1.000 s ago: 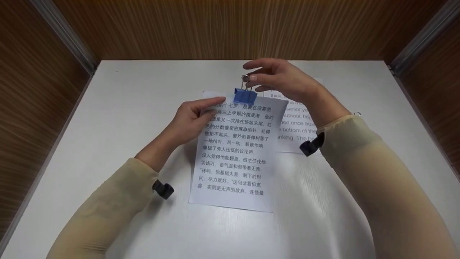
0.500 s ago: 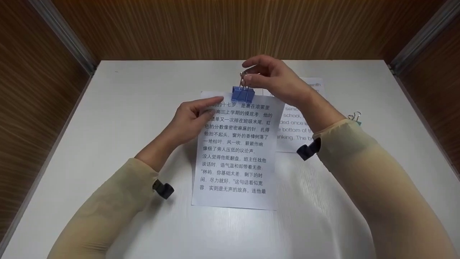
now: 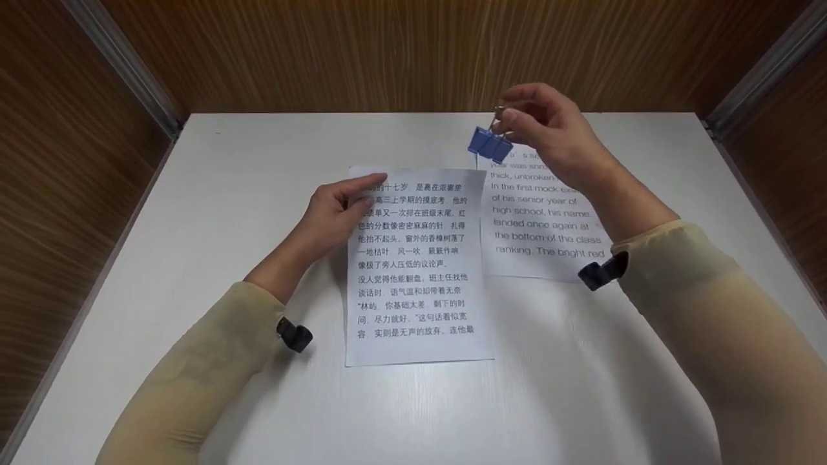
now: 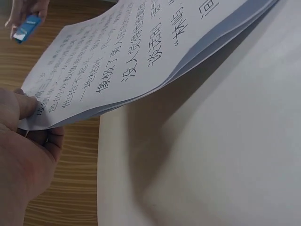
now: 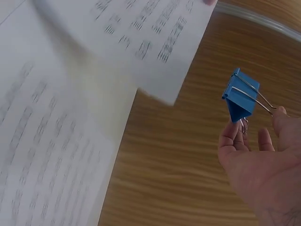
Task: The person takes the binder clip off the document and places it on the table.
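Note:
A blue binder clip (image 3: 490, 144) hangs from my right hand (image 3: 557, 126), which pinches its wire handles between thumb and fingers. It is apart from the paper, beyond the upper right corner of the stack. In the right wrist view the clip (image 5: 242, 96) has one handle against the thumb and the other against the fingers. My left hand (image 3: 331, 213) grips the upper left edge of a stack of sheets (image 3: 413, 278) printed with Chinese text. The left wrist view shows the thumb on top, fingers underneath, and layered, curving edges of the sheets (image 4: 113, 61).
A sheet with English text (image 3: 543, 213) lies on the white table (image 3: 271, 387) to the right, partly under my right hand and beside the stack. A wood-grain panel (image 3: 413, 58) stands along the back, with more panels at both sides.
The blue binder clip has come off the top edge of the stack and moved right and up with my right hand. My left hand keeps its hold; the stack has shifted slightly left.

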The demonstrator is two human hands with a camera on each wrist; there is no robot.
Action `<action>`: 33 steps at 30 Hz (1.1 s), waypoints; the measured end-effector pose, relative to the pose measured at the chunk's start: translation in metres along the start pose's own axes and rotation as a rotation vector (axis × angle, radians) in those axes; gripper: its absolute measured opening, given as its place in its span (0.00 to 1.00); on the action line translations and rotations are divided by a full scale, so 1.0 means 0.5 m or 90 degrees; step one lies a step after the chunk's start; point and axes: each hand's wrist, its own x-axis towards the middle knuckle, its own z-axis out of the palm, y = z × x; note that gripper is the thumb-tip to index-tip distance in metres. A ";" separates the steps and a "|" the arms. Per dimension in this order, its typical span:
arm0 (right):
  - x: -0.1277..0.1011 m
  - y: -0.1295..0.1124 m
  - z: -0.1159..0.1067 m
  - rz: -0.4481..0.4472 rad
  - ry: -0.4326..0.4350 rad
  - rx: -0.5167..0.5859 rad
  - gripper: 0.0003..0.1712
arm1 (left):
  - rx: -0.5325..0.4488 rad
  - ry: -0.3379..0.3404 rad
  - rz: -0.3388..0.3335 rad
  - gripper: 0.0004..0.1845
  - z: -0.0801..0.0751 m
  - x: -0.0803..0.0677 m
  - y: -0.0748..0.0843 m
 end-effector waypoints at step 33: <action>-0.291 0.168 -0.410 0.271 0.113 -0.242 0.25 | 0.042 0.015 -0.136 0.24 0.007 0.081 -0.067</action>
